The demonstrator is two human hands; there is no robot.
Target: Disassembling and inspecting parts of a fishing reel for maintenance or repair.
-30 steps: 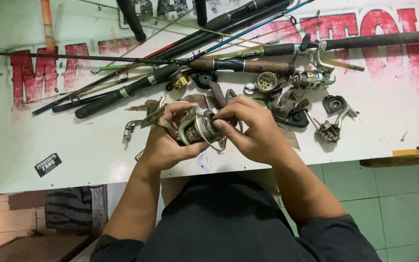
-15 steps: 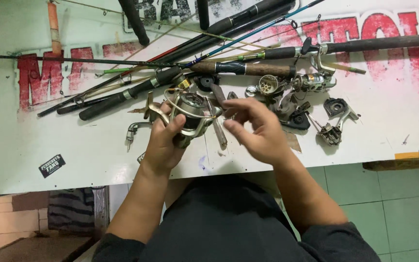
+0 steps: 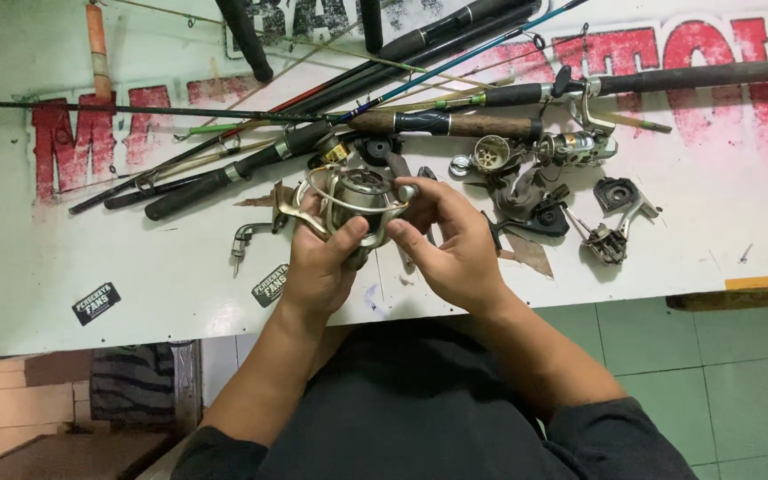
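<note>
A silver-gold spinning fishing reel (image 3: 356, 203) is held up over the white table (image 3: 126, 258), near its front edge. My left hand (image 3: 317, 267) grips the reel's body from below, thumb against its side. My right hand (image 3: 455, 249) holds the reel's right side with its fingertips at the rotor and bail wire. The reel's crank handle (image 3: 246, 236) sticks out to the left, just over the table top.
Several fishing rods (image 3: 331, 98) lie across the back of the table. Loose reel parts (image 3: 571, 196) and a spool (image 3: 491, 153) lie to the right of my hands. Two black stickers (image 3: 95, 302) are on the table's front left. Green floor tiles (image 3: 740, 373) show below.
Both hands have lifted and turned the reel so its spool faces up. The right hand has shifted from covering the reel's top to gripping its right side.
</note>
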